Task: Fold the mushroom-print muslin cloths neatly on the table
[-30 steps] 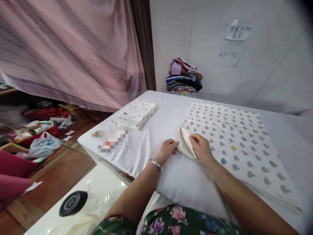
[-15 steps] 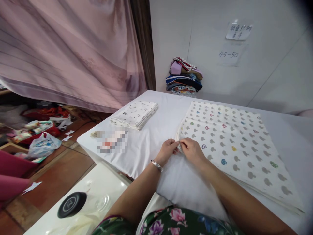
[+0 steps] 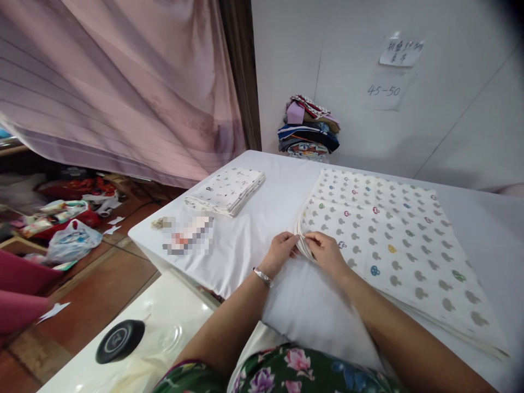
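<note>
A white cloth [image 3: 368, 234] printed with grey and coloured mushroom shapes lies folded in layers on the right side of the white-covered table [image 3: 282, 188]. At its near left corner, my left hand [image 3: 281, 250] pinches the layered edge between thumb and fingers. Close beside it, my right hand [image 3: 325, 251] grips the same corner from the right, its fingertips on the edge. The lower fingers of both hands are partly hidden. Farther left on the table sits a smaller folded white cloth [image 3: 227, 191] with a small dark print.
A blurred-out object [image 3: 188, 236] lies near the table's left corner. A black round lid [image 3: 120, 341] rests on a white surface at lower left. Folded clothes [image 3: 309, 128] are stacked by the wall. Bags [image 3: 73, 240] and boxes crowd the floor beneath a pink curtain [image 3: 123, 93].
My right hand has shifted slightly right and down along the corner, and the layered edges show a little more between the hands. My left hand stays in place.
</note>
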The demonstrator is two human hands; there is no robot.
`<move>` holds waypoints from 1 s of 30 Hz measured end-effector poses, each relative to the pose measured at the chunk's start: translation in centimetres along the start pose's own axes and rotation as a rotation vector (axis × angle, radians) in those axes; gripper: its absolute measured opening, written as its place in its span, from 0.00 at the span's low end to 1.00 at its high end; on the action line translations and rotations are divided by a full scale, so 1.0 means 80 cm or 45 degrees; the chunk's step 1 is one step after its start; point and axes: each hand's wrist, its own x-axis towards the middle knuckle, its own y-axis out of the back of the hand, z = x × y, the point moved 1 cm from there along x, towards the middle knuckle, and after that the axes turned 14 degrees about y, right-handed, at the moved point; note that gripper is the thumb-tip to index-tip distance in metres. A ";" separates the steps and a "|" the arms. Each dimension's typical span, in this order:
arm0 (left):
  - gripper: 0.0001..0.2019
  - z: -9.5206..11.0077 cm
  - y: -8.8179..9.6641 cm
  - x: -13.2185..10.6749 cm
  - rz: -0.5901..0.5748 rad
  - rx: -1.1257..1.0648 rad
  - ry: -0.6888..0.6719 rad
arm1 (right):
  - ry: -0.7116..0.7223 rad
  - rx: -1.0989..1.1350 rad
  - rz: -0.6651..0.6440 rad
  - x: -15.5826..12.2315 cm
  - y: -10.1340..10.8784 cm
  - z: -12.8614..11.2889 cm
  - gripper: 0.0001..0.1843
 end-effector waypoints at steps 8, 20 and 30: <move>0.11 -0.002 0.001 0.002 0.018 -0.001 -0.013 | 0.170 -0.160 -0.060 -0.004 -0.005 -0.007 0.10; 0.16 0.001 0.000 -0.001 0.013 0.044 -0.047 | 0.279 -0.154 0.020 -0.008 -0.007 -0.003 0.08; 0.17 0.000 -0.003 0.004 0.136 0.107 -0.042 | 0.338 -0.193 -0.135 -0.015 -0.015 -0.004 0.15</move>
